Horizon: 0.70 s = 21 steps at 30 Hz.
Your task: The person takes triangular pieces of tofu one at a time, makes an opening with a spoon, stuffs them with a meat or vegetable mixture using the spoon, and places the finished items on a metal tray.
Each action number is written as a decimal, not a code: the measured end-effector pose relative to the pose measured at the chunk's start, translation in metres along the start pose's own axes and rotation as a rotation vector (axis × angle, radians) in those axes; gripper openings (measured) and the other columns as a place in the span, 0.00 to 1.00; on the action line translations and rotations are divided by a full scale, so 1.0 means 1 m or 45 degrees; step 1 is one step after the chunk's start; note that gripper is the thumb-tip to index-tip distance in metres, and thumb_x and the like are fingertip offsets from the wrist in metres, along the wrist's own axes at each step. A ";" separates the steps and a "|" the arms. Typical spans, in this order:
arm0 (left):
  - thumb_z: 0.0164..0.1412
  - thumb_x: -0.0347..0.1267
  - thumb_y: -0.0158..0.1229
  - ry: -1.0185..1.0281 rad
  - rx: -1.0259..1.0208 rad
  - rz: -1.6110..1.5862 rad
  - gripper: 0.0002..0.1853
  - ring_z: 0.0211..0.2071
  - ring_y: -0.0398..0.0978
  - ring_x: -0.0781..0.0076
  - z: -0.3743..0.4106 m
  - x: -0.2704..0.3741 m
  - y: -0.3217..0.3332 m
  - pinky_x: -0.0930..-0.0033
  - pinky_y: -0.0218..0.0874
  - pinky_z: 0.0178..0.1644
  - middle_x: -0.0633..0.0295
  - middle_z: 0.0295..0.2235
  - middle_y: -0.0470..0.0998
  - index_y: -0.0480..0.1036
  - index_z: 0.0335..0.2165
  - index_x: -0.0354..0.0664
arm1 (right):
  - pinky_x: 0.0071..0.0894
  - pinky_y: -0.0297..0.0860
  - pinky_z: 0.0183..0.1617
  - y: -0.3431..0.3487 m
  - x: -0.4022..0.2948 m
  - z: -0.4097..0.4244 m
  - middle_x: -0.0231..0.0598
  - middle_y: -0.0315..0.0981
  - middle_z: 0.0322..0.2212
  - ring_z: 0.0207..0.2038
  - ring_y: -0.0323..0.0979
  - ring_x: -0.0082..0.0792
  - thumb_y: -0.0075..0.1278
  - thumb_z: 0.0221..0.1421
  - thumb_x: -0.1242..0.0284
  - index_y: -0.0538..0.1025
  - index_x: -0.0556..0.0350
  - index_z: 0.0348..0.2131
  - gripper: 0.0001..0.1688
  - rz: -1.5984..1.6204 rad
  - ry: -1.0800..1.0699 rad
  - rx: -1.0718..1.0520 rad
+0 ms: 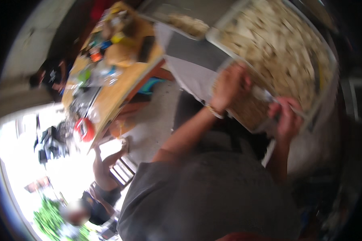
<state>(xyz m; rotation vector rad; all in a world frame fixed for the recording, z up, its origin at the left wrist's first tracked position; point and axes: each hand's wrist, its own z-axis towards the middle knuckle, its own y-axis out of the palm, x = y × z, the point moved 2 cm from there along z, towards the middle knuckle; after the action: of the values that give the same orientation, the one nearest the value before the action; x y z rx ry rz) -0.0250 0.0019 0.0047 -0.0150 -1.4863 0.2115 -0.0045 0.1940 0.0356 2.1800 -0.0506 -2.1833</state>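
Note:
My left hand, with a bracelet at the wrist, is over the near tray, which holds small brown pieces. Blur hides whether its curled fingers hold anything. My right hand is at the right end of that tray, its fingers bent round a thin tool, perhaps a knife or spatula. A pale lump lies between the hands, by the tool's tip. Just beyond them is a large tray full of pale flat strips, too blurred to name.
A smaller tray with pale pieces stands beyond a grey cloth. To the left, a wooden table bears bags, a red round object and other clutter. One person sits at lower left by green plants; another is behind the table.

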 end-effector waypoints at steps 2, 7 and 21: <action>0.64 0.36 0.36 -0.166 -0.052 -0.138 0.21 0.15 0.68 0.73 0.000 -0.007 -0.008 0.72 0.59 0.20 0.63 0.12 0.69 0.68 0.19 0.41 | 0.27 0.64 0.26 -0.001 0.001 0.004 0.36 0.65 0.14 0.17 0.63 0.26 0.48 0.52 0.71 0.72 0.62 0.26 0.10 0.040 0.131 0.206; 0.66 0.43 0.42 -0.122 -0.064 -0.744 0.25 0.16 0.61 0.82 0.009 -0.024 0.007 0.74 0.52 0.19 0.71 0.13 0.64 0.64 0.16 0.42 | 0.24 0.62 0.23 -0.024 0.029 0.015 0.37 0.66 0.20 0.18 0.62 0.27 0.41 0.57 0.70 0.71 0.62 0.32 0.12 -0.117 -0.095 0.038; 0.53 0.33 0.52 0.501 0.036 0.114 0.15 0.31 0.72 0.49 -0.027 0.021 -0.021 0.55 0.62 0.34 0.51 0.29 0.72 0.61 0.38 0.38 | 0.19 0.58 0.22 0.025 0.043 0.036 0.32 0.63 0.18 0.18 0.59 0.22 0.42 0.55 0.66 0.72 0.59 0.36 0.16 0.155 0.205 -0.302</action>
<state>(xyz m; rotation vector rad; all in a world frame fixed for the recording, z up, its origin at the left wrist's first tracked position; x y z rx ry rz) 0.0058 -0.0128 0.0256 -0.0960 -1.0916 0.2845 -0.0403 0.1662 -0.0053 2.1494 0.0767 -1.8401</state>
